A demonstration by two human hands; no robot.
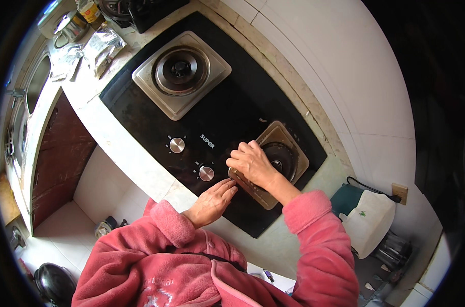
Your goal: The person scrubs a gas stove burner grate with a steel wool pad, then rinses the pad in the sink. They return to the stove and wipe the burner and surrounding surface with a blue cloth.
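Note:
A black glass gas cooktop [224, 103] of the Supor make lies before me. My right hand [253, 163] is bent over the left corner of the right burner's square metal drip tray [280, 130], fingers curled. Whatever may be under those fingers is hidden. The tray looks stained, with brownish spots. My left hand [214, 201] is flat and extended, its fingertips close to the same corner; I cannot tell whether they touch it. Left of the hands are two round control knobs [206, 173]. A second square tray [182, 109] surrounds the left burner [181, 69].
Foil packets [102, 50], a metal mug [72, 27] and a bottle [89, 11] stand at the upper left, near a sink [38, 84]. On the right, a cloth-covered appliance [370, 218] sits by a wall socket [399, 193]. White tiles [332, 76] line the wall behind.

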